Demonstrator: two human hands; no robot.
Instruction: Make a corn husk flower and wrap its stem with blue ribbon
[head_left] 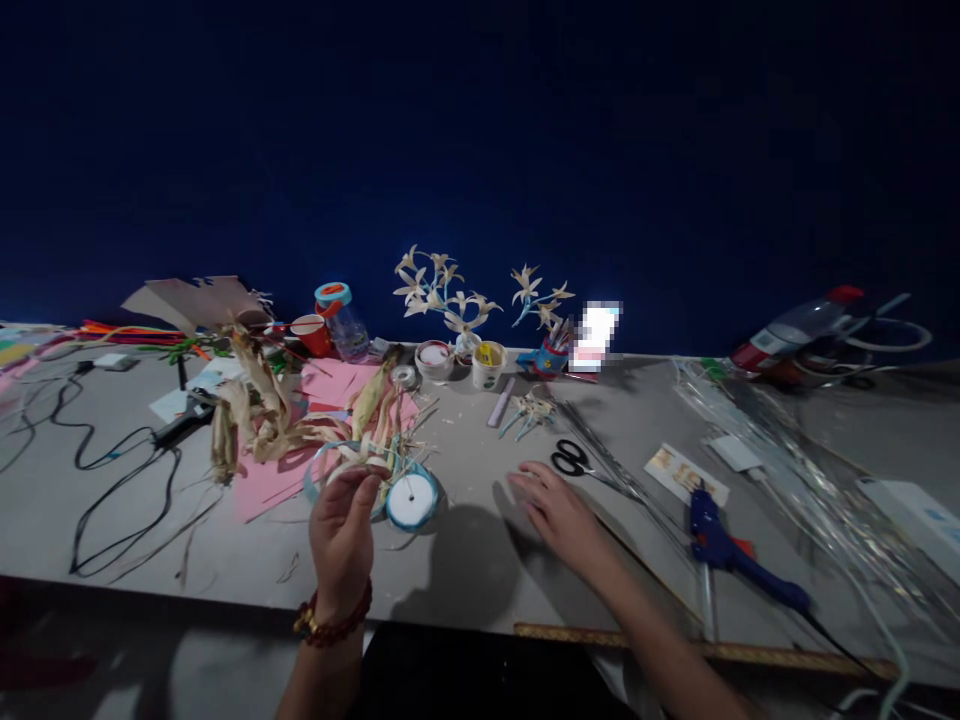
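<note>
My left hand point(346, 535), with a beaded bracelet at the wrist, is raised over the table with thumb and fingers pinched together. A pale strip of corn husk point(373, 464) shows at its fingertips. Just right of that hand lies a roll of blue tape point(412, 499) with a white centre. Behind it, dried corn husks point(262, 400) spread over pink paper point(259, 487). My right hand point(559, 512) is low over the tabletop, fingers stretched out and nothing visible in them. Black-handled scissors point(570, 457) lie just beyond its fingers.
Husk flowers point(439, 290) on blue stems stand at the back beside small tubs point(488, 371). Small husk flowers point(531, 412) lie nearer. Rightward are thin wires point(622, 465), a blue glue gun point(739, 560) and a tilted bottle point(799, 330). Black cable point(97, 455) loops on the left.
</note>
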